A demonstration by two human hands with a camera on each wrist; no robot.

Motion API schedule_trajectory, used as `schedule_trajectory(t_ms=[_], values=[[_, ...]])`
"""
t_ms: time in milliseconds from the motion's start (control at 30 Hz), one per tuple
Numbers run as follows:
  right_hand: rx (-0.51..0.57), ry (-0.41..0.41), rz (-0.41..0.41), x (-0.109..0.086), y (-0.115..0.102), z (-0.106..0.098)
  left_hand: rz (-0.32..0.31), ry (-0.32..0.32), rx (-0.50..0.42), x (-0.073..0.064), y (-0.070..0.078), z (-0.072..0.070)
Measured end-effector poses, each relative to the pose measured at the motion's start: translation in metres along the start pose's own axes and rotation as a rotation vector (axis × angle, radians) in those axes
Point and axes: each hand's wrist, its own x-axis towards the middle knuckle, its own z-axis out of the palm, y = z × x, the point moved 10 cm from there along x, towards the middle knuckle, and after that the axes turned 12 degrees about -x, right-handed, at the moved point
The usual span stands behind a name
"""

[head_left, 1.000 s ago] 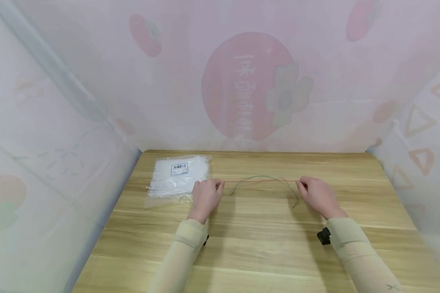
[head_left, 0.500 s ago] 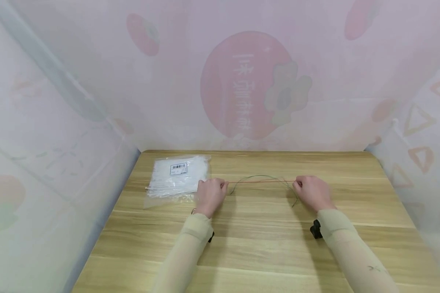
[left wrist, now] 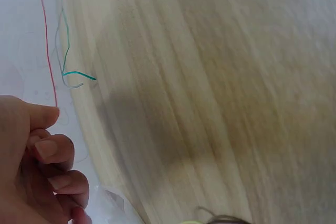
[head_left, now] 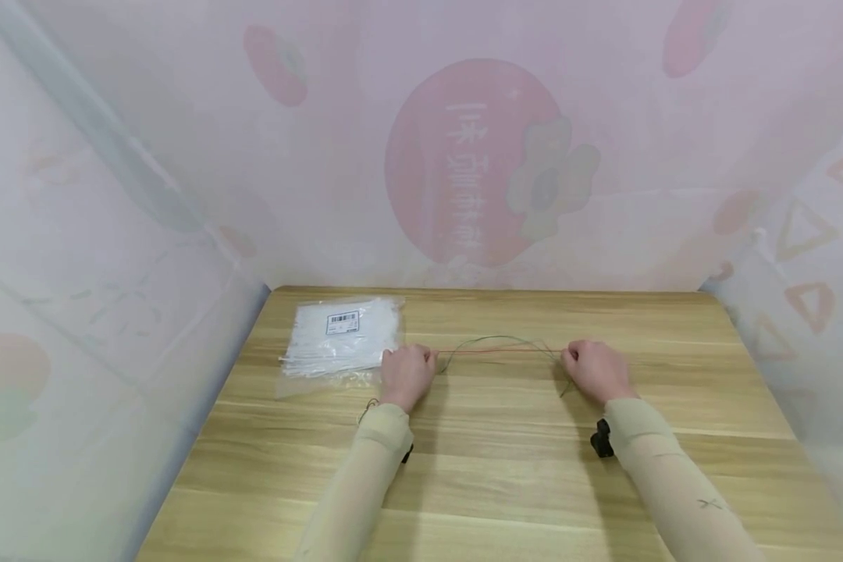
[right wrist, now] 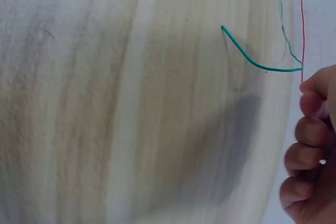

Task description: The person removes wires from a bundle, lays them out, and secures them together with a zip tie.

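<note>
A thin red wire (head_left: 499, 350) stretches almost straight between my two hands above the table. My left hand (head_left: 408, 376) pinches one end of it between thumb and curled fingers. At the other end, my right hand (head_left: 597, 370) pinches the wire the same way, the remaining fingers curled in, as the right wrist view shows. A green wire (head_left: 492, 336) lies in an arc on the table and overlaps the red one in the head view. Its thicker green end (right wrist: 252, 61) bends away beside my right fingertips in the right wrist view.
A clear plastic bag (head_left: 343, 343) of white sticks with a barcode label lies behind my left hand. Near my left wrist are more loose wires (head_left: 369, 406). The wooden table (head_left: 492, 484) meets printed fabric walls at the back and sides.
My hands have moved a little closer together, the left to the right and the right to the left, both still holding the red wire. The loose wires by my left wrist have come into view.
</note>
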Motion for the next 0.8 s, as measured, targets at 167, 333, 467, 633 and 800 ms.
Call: schedule_trajectory(t_ms=[167, 333, 467, 633, 800], values=[[0.054, -0.042, 0.043, -0.002, 0.006, 0.008, -0.037, -0.055, -0.045, -0.001, -0.001, 0.007], [0.062, -0.087, 0.06, -0.003, 0.008, 0.017, -0.027, -0.061, -0.073, -0.001, 0.004, 0.01], [0.085, -0.1, 0.053, -0.005, 0.005, 0.019, -0.007, -0.035, -0.097, -0.002, 0.01, 0.007], [0.117, -0.11, 0.073, -0.008, 0.005, 0.021, -0.015, -0.032, -0.125, -0.004, 0.012, 0.004], [0.121, -0.127, 0.112, -0.012, 0.006, 0.022, -0.055, -0.075, -0.174, -0.007, 0.007, 0.005]])
